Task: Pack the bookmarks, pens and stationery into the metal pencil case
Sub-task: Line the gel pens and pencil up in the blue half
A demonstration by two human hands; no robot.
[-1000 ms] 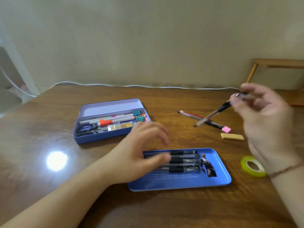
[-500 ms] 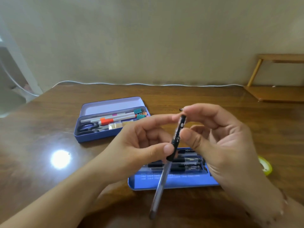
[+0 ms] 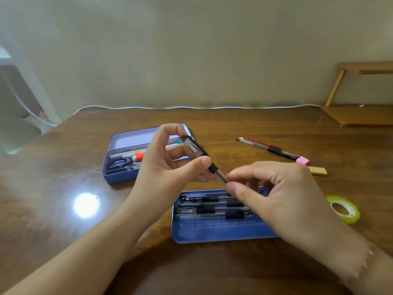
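Hands share one pen (image 3: 203,157): left hand (image 3: 170,167) pinches its cap, right hand (image 3: 276,194) its barrel; level it, then lay it beside the pens in the near blue tray (image 3: 212,233).

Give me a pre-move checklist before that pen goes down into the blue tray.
1. Pen gripped: ok, left hand holds the capped end, right hand pinches the other end.
2. Pen capped: ok, a clear cap shows.
3. Room in the blue tray: ok, its near strip is bare beside the packed pens.
4. Pen lined up with the tray: not ok, it slants across.
5. Loose items left: not ok, two pens, pink eraser, tan eraser, tape roll lie outside.
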